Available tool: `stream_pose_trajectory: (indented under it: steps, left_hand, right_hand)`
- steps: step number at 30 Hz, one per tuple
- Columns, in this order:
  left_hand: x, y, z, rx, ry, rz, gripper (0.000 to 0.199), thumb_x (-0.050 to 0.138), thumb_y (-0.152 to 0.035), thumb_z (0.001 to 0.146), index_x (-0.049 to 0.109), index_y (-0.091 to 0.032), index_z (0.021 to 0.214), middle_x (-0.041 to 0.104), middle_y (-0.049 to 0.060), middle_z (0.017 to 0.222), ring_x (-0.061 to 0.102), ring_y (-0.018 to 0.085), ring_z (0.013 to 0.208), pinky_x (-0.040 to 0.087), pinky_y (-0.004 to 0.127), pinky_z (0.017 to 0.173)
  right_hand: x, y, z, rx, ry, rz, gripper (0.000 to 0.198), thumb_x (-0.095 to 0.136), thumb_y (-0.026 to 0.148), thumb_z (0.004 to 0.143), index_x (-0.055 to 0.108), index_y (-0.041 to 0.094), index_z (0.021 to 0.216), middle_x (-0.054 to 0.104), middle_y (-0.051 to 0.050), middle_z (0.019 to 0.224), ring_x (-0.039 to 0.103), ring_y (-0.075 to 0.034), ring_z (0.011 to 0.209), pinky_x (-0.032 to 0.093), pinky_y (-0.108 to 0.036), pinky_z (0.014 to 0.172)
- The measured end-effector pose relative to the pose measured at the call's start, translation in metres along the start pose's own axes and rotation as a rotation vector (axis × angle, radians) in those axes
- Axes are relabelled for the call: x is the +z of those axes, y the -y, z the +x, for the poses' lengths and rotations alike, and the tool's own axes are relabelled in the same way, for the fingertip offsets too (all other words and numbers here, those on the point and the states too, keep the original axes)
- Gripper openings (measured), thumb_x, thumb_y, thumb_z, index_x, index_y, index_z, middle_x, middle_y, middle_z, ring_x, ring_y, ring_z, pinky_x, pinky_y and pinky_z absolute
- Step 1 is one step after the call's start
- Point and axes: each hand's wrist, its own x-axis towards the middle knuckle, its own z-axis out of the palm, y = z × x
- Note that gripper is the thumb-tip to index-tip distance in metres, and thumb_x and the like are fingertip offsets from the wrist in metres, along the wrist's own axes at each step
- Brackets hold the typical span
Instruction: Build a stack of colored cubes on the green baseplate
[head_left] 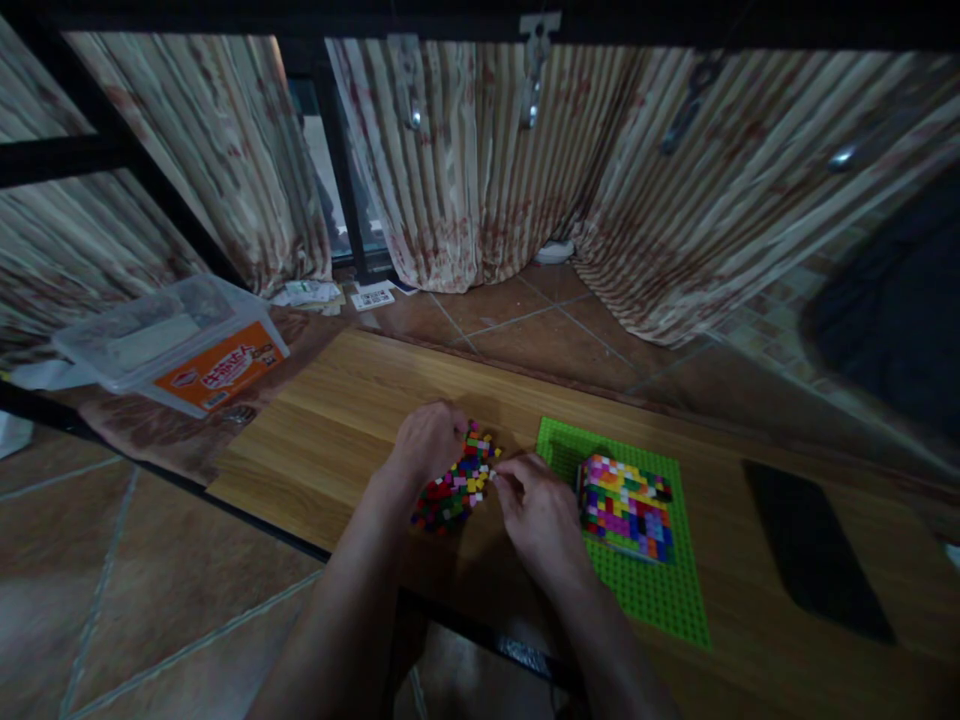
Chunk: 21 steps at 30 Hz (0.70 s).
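Observation:
A loose pile of small, many-coloured toy building bricks [454, 492] lies on the wooden table between my hands. At the pile's far left edge is my left hand [429, 443], its fingers curled in; what they hold, if anything, is hidden. My right hand [541, 508] is at the pile's right side, thumb and forefinger pinched on a small white brick [492, 475]. Just right of that hand, a green studded baseplate [651, 600] carries a blocky build of mixed-colour bricks [626, 508].
The wooden table [315, 430] runs across the view. Toward its right end lies a flat black object [814, 550]. A clear plastic box [176, 335] with an orange label stands beyond the left end. Papers [373, 296] lie near striped curtains [450, 180]. Dark cloth [892, 300] shows at far right.

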Motion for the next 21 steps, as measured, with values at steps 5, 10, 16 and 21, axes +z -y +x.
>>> stream_pose_trajectory:
  steps: [5, 10, 16, 21]
  left_hand:
    - [-0.0008, 0.0018, -0.0007, 0.032, -0.01, 0.003, 0.027, 0.047, -0.01, 0.077, 0.071, -0.016, 0.087, 0.071, 0.01, 0.094, 0.065, 0.02, 0.091, 0.048, 0.028, 0.082]
    - [-0.0039, 0.0027, -0.0005, 0.066, -0.038, -0.081, 0.022, 0.048, -0.011, 0.079, 0.068, -0.016, 0.085, 0.071, 0.007, 0.086, 0.065, 0.018, 0.083, 0.047, 0.026, 0.076]
    - [-0.0057, -0.0026, -0.0002, 0.11, -0.058, -0.254, 0.02, 0.048, -0.012, 0.08, 0.068, -0.016, 0.083, 0.07, 0.003, 0.078, 0.063, 0.016, 0.075, 0.047, 0.025, 0.072]
    - [-0.0001, -0.0066, 0.0002, 0.129, -0.065, -0.373, 0.019, 0.049, -0.013, 0.08, 0.068, -0.016, 0.081, 0.07, 0.002, 0.079, 0.064, 0.015, 0.075, 0.048, 0.025, 0.072]
  right_hand:
    - [-0.0008, -0.0018, 0.0004, -0.006, 0.008, 0.011, 0.016, 0.051, 0.017, 0.089, 0.066, 0.018, 0.086, 0.066, -0.005, 0.087, 0.063, -0.018, 0.083, 0.043, -0.028, 0.078]
    - [-0.0009, -0.0023, 0.0006, -0.006, 0.01, 0.01, 0.016, 0.051, 0.016, 0.089, 0.067, 0.019, 0.086, 0.066, -0.005, 0.087, 0.063, -0.018, 0.083, 0.043, -0.027, 0.078]
    - [-0.0025, -0.0003, -0.0007, -0.006, 0.009, 0.019, 0.018, 0.05, 0.016, 0.089, 0.067, 0.02, 0.086, 0.065, -0.004, 0.086, 0.063, -0.017, 0.08, 0.044, -0.026, 0.074]
    - [-0.0033, -0.0011, -0.0001, -0.006, -0.028, 0.041, 0.016, 0.051, 0.016, 0.088, 0.067, 0.019, 0.088, 0.067, -0.004, 0.087, 0.064, -0.017, 0.081, 0.045, -0.027, 0.076]
